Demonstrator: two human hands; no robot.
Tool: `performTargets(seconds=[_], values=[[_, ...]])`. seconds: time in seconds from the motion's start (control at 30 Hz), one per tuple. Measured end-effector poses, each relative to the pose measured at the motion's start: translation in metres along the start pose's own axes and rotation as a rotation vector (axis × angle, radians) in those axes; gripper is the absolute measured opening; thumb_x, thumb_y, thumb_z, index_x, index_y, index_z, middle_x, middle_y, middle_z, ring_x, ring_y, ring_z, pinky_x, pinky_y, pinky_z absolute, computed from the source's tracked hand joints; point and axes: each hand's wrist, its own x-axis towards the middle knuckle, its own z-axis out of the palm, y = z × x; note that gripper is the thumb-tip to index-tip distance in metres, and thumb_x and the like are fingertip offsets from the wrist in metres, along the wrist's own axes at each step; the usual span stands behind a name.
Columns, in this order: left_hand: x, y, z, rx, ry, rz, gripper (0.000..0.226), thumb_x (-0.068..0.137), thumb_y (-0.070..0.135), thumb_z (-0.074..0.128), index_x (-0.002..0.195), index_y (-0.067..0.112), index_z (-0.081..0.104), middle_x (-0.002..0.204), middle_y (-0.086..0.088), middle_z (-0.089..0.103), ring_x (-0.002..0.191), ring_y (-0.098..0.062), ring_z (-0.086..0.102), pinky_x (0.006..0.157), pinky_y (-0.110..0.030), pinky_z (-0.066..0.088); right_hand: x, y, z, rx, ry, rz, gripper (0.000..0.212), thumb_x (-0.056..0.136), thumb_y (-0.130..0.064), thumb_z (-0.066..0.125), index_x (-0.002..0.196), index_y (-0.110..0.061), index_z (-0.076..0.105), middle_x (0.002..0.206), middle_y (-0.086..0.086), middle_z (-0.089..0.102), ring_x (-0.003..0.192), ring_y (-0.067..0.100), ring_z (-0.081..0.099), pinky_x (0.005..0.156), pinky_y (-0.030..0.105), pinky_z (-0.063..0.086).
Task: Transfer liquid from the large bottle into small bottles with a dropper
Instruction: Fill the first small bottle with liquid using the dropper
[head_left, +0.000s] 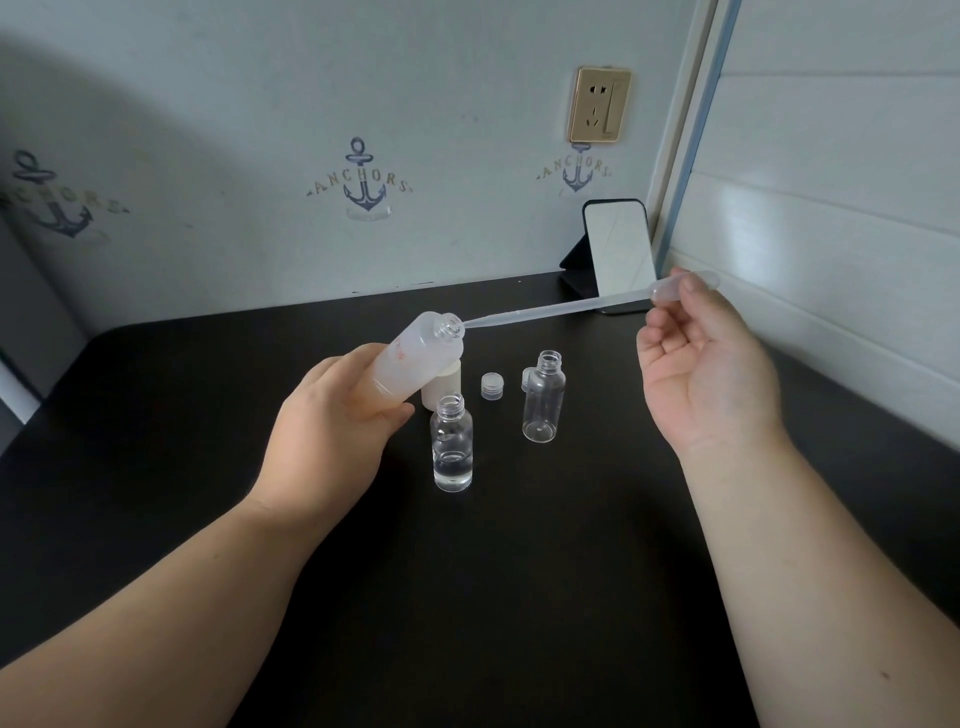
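A black bench (156, 467) fills the lower part of the view and runs back to a pale wall printed with anchor motifs (363, 182). A gold wall socket (598, 104) sits high on that wall, above and behind the right hand. A small mirror (621, 254) leans at the bench's back edge, just behind the right hand's fingers, and white panelling (831, 182) closes off the right side.

The left hand (332, 431) grips the large bottle (421, 358), its fingers curled round the lower body; the frosted bottle is lifted off the bench and tilted, its open neck pointing up and to the right. How much liquid it holds cannot be told. The right hand (701, 364) is raised, palm toward the camera, its thumb and forefinger pinching the bulb of the dropper (545, 312) while the other fingers are loosely bent. The dropper lies nearly level between the two hands, its tip at the mouth of the large bottle.

Just below and right of the left fingers stands an uncapped small bottle (452, 447), upright, with clear liquid in its lower part. A second small bottle (544, 400), also upright and uncapped, stands below and left of the right hand and looks empty. Between the two bottles lies a small clear cap (492, 386); a white cap (441, 392) stands just behind the left fingers, partly hidden by the large bottle.

Bare bench stretches toward the camera beneath both forearms, and to the left as far as the rounded corner.
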Motion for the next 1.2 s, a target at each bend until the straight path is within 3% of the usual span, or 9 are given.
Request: performTargets(seconds=[0.27, 0.43, 0.57, 0.87, 1.2], values=[[-0.001, 0.001, 0.000, 0.020, -0.018, 0.035, 0.045, 0.085, 0.022, 0.076, 0.122, 0.044, 0.062, 0.104, 0.024, 0.057, 0.101, 0.009, 0.050, 0.076, -0.002, 0.033, -0.004, 0.000, 0.003, -0.059, -0.050, -0.027, 0.024, 0.091, -0.004, 0.066, 0.076, -0.015, 0.080, 0.076, 0.003, 0.073, 0.064, 0.011, 0.063, 0.061, 0.020, 0.050], [-0.001, 0.000, 0.002, 0.046, -0.021, 0.061, 0.046, 0.085, 0.022, 0.077, 0.125, 0.041, 0.064, 0.110, 0.019, 0.058, 0.103, -0.004, 0.052, 0.081, -0.008, 0.034, -0.005, 0.002, 0.005, -0.151, -0.157, -0.048, 0.021, 0.091, -0.004, 0.067, 0.079, -0.014, 0.081, 0.077, 0.005, 0.074, 0.064, 0.012, 0.062, 0.063, 0.020, 0.050], [0.000, -0.001, 0.003, 0.073, -0.017, 0.074, 0.049, 0.085, 0.023, 0.079, 0.129, 0.036, 0.064, 0.114, 0.014, 0.059, 0.108, -0.011, 0.054, 0.089, -0.024, 0.042, -0.008, 0.005, 0.008, -0.220, -0.245, -0.056, 0.018, 0.091, -0.006, 0.067, 0.082, -0.014, 0.081, 0.080, 0.005, 0.075, 0.072, 0.013, 0.065, 0.067, 0.020, 0.051], [0.000, -0.004, 0.008, 0.102, 0.017, 0.107, 0.052, 0.081, 0.019, 0.083, 0.129, 0.031, 0.065, 0.114, 0.011, 0.061, 0.109, -0.018, 0.056, 0.091, -0.028, 0.041, -0.019, 0.014, 0.015, -0.407, -0.337, -0.042, 0.014, 0.088, -0.008, 0.069, 0.084, -0.015, 0.081, 0.083, 0.008, 0.076, 0.063, 0.014, 0.065, 0.064, 0.021, 0.051], [0.001, -0.005, 0.007, 0.097, 0.012, 0.069, 0.052, 0.082, 0.024, 0.081, 0.130, 0.035, 0.064, 0.114, 0.015, 0.059, 0.108, -0.010, 0.052, 0.088, -0.021, 0.037, -0.018, 0.014, 0.014, -0.370, -0.372, -0.004, 0.016, 0.092, -0.007, 0.064, 0.087, -0.012, 0.078, 0.088, 0.008, 0.076, 0.070, 0.017, 0.069, 0.067, 0.022, 0.053]])
